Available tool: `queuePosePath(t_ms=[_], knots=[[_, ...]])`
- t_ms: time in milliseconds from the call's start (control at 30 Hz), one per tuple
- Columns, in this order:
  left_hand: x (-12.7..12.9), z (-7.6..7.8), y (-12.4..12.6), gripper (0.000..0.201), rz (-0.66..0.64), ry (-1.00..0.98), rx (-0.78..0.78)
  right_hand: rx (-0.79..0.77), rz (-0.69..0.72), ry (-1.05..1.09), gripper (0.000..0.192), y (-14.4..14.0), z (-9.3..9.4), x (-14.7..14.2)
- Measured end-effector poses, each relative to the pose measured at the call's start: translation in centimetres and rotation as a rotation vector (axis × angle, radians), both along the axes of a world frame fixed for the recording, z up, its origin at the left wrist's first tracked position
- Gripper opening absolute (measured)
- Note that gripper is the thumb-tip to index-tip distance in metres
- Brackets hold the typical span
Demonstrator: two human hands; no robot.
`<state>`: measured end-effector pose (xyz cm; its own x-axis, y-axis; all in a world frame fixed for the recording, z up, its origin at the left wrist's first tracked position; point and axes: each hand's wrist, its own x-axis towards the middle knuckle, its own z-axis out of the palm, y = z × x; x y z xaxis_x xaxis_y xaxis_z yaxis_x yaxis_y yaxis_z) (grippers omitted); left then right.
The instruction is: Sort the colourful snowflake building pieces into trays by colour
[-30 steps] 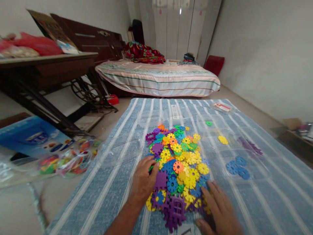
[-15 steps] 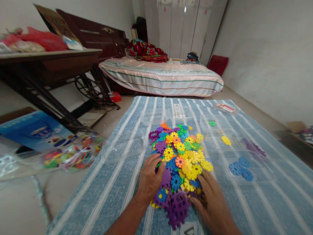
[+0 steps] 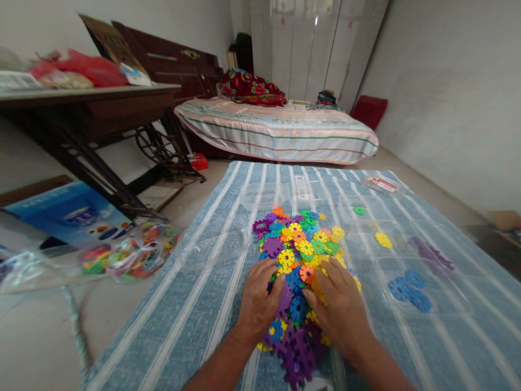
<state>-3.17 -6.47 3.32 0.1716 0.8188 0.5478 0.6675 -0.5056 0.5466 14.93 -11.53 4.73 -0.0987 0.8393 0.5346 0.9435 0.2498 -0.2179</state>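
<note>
A heap of flat plastic gear-shaped pieces (image 3: 299,241) in yellow, purple, blue, green and orange lies on a blue and white striped mat (image 3: 211,304). My left hand (image 3: 259,301) rests palm down on the heap's left near side, fingers apart. My right hand (image 3: 340,307) lies flat on the heap's right near side, fingers spread over yellow and orange pieces. Neither hand grips a piece that I can see. Several blue pieces (image 3: 407,285) sit in a clear tray to the right, with a yellow piece (image 3: 383,239), a green piece (image 3: 359,210) and purple pieces (image 3: 433,254) farther back.
A clear bag of coloured pieces (image 3: 126,258) and a blue box (image 3: 69,214) lie on the floor at left. A dark wooden table (image 3: 93,108) stands at left, a striped mattress (image 3: 277,130) lies beyond the mat, and a clear lid (image 3: 214,247) rests left of the heap.
My right hand has moved up and left from the heap's near right corner onto its middle. My left hand stays on the left side. The camera has shifted slightly.
</note>
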Motion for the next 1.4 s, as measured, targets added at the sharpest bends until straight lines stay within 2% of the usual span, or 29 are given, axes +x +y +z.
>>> queuePosePath(t_ms=[67, 167, 367, 467, 567, 733, 800, 900, 1067, 1167, 1300, 1400], knots=[[-0.1, 0.1, 0.0, 0.013, 0.002, -0.004, 0.004, -0.039, -0.005, -0.057, 0.016, 1.3, 0.3, -0.7], [-0.3, 0.3, 0.0, 0.012, -0.004, -0.011, 0.002, -0.053, 0.021, -0.114, 0.019, 2.2, 0.5, -1.0], [-0.7, 0.8, 0.2, 0.012, 0.027, 0.002, -0.004, 0.052, 0.109, -0.142, 0.030, 2.6, 0.8, 0.3], [-0.9, 0.8, 0.3, 0.013, 0.046, 0.005, 0.012, 0.085, 0.129, -0.081, 0.032, 4.0, 1.7, 1.1], [-1.0, 0.8, 0.4, 0.013, 0.052, 0.000, 0.025, 0.067, 0.092, -0.032, 0.034, 7.6, 3.6, 2.1], [-1.2, 0.7, 0.6, 0.013, 0.044, -0.004, 0.030, 0.102, -0.106, 0.050, 0.034, 15.7, 8.1, 4.0], [-1.4, 0.6, 0.7, 0.013, 0.051, -0.008, 0.029, 0.125, -0.142, 0.082, 0.032, 17.2, 8.9, 4.5], [-1.4, 0.5, 0.8, 0.013, 0.060, -0.012, 0.023, 0.111, -0.116, 0.108, 0.031, 16.1, 7.9, 4.4], [-0.9, 0.3, 0.6, 0.013, 0.062, -0.043, -0.032, 0.019, -0.007, 0.106, 0.026, 10.2, 3.0, 3.2], [-0.4, 0.2, 0.3, 0.013, 0.070, -0.081, -0.071, -0.038, 0.040, 0.126, 0.022, 7.9, 0.9, 2.8], [-0.1, 0.3, 0.1, 0.013, 0.065, -0.122, -0.108, -0.047, 0.070, 0.174, 0.016, 6.8, -0.4, 2.5], [0.1, 0.5, 0.1, 0.014, 0.038, -0.142, -0.125, -0.039, 0.066, 0.206, 0.021, 6.7, -0.9, 2.3]])
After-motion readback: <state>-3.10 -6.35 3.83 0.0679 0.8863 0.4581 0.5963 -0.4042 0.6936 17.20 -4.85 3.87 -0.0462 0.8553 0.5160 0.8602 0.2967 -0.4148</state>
